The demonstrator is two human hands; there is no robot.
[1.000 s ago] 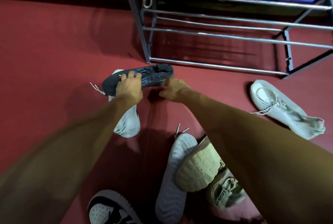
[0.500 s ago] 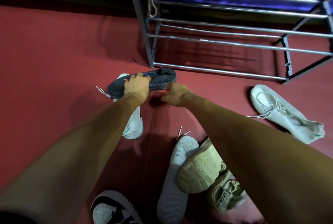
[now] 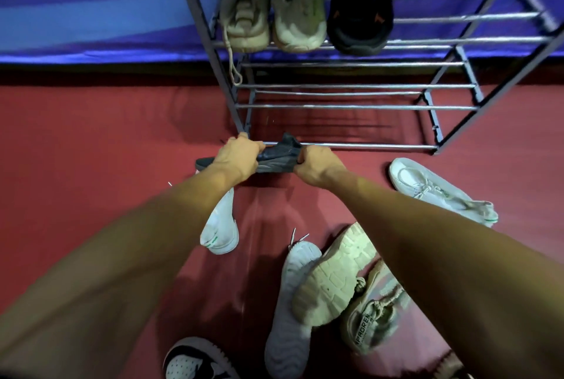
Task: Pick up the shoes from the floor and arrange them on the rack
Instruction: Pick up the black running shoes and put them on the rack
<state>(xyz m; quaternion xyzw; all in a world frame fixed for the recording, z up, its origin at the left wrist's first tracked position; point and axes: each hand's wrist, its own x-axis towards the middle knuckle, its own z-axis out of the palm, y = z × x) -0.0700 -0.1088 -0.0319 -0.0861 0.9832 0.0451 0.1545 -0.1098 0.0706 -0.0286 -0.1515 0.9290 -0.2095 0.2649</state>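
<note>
Shoes are still scattered on the red floor. Nearest, a black-and-white sneaker sits at the bottom edge. Just beyond it a white shoe, a beige shoe lying sole-up and a second beige shoe lie piled together. Farther on, a white sneaker lies left of centre and another white sneaker to the right.

Beyond these, the dark shoe is held clear of the floor, just in front of the bottom front rail of the rack. The left hand is wrapped over its middle, as it was a second ago. The right hand, previously only alongside, has now closed its fingers on the shoe's right end. With both hands now gripping, the lift appears secured and placement is next.

Farthest, the upper shelf carries two tan shoes and one black shoe; the lower tiers look unoccupied.
</note>
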